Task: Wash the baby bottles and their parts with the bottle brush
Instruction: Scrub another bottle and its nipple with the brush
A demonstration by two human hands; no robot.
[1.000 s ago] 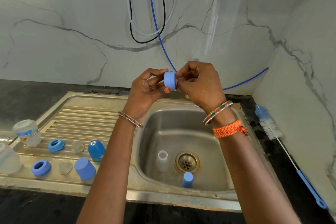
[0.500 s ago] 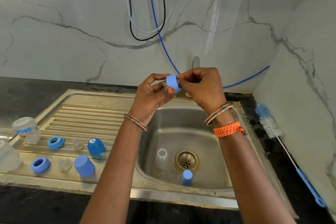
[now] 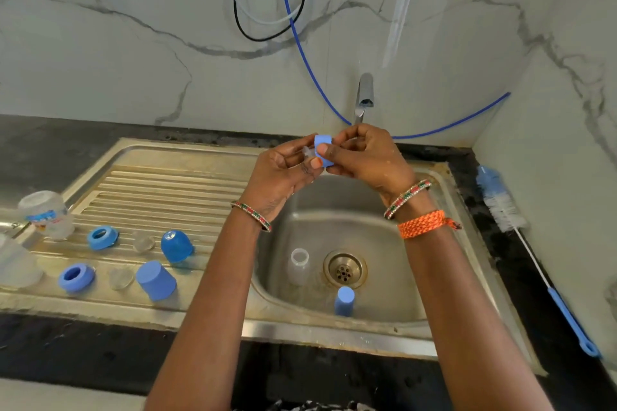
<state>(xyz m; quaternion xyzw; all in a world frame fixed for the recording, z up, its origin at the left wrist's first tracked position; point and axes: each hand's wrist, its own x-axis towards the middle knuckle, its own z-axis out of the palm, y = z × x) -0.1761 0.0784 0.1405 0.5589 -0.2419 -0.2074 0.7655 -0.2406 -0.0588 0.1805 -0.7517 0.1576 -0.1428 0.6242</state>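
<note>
Now, head view: one camera only, looking down on a steel sink and its ribbed draining surface (image 3: pixel 150 190).
Thing in hand: a light-blue plastic bottle collar ring (image 3: pixel 323 149), with a clear silicone teat (image 3: pixel 306 153) poking out of its left side, held above the far edge of the sink basin (image 3: pixel 384 243), below the metal tap spout (image 3: pixel 364 93).
Left hand (image 3: pixel 283 173): fingers curled, pinching the teat side of the ring, thumb tip against the ring's near edge.
Right hand (image 3: pixel 364 157): fingers curled round the ring from the right, thumb pressed on its face.
Step, as I judge it: separating the teat from the ring so that each can be washed alone.
Doing it well: grip the ring firmly by its rim and ease the teat through by its base, not its tip, since thin wet silicone may slip or tear; keep both over the basin so a dropped part lands there.
In the basin: a clear bottle body (image 3: pixel 298 265) left of the brass drain (image 3: pixel 345 269); a light-blue cap (image 3: pixel 344 300) near the drain.
On the draining surface, left: two blue rings, two clear teats, two blue caps, and two clear bottles at the far-left edge.
Bottle brush (image 3: pixel 531 247): blue-handled, white-bristled, lying untouched on the dark surface to the right, well apart from both hands.
</note>
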